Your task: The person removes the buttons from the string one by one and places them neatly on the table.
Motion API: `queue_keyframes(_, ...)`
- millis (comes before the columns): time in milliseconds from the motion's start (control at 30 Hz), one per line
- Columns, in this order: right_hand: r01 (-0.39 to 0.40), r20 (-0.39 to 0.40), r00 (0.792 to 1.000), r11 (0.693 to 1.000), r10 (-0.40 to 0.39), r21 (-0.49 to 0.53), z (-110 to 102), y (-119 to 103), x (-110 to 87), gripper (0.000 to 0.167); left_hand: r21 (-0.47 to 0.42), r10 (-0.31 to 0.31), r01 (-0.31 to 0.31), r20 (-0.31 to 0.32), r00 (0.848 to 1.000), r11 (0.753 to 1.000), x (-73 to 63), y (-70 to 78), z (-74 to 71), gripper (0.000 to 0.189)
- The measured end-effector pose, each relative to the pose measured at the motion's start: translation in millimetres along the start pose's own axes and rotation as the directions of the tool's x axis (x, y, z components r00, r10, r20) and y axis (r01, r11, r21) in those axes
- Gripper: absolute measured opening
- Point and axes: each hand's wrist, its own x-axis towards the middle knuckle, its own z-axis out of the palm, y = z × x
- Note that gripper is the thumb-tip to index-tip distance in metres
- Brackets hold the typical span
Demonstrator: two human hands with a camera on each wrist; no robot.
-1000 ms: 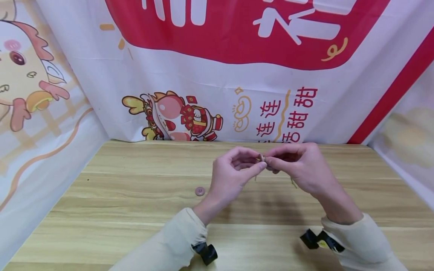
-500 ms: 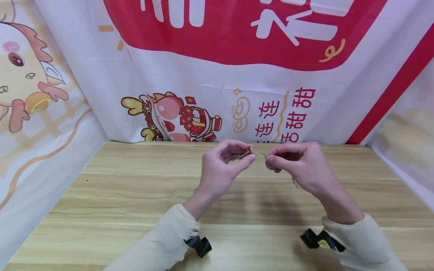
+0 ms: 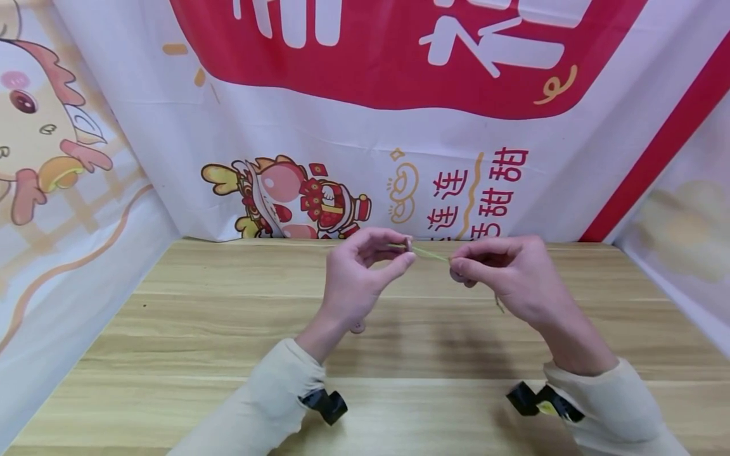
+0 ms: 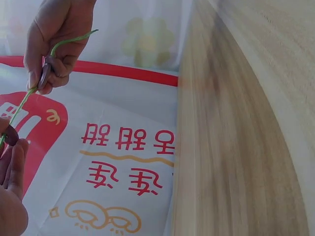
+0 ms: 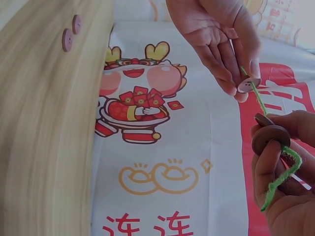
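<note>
My left hand pinches a round brownish button between thumb and fingertips, up above the table. Green string runs through that button and across a short gap to my right hand. There, thumb and fingers pinch the string, with brown buttons threaded on it against the fingers. A loose string tail hangs past these buttons. Two more buttons lie on the wooden table in the right wrist view, a nearer one and a farther one. In the head view, a table button peeks out beside my left wrist.
The light wooden table reaches back to a printed white and red cloth hanging behind it. More printed cloth closes off the left and right sides. Each wrist carries a small black camera, such as the left one.
My left hand has drawn leftward with its button, stretching out string between the hands. It now covers one table button and uncovers another. The right hand stays almost in place.
</note>
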Motion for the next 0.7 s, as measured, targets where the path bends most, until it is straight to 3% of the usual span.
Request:
queue_keyframes(133, 0.002, -0.006, 1.0, 1.0, -0.002, -0.008, -1.6, 0.4, -0.1, 0.02, 0.009, 0.025, -0.025, -0.001, 1.0, 1.0, 2.2, -0.7, -3.8, 0.025)
queue_keyframes(700, -0.027, -0.052, 0.998, 1.0, 0.027, -0.014, -12.4, 3.1, -1.2, 0.023, 0.044, 0.03, -0.028, -0.056, 0.998, 0.999, 9.5, -2.4, -24.5, 0.023)
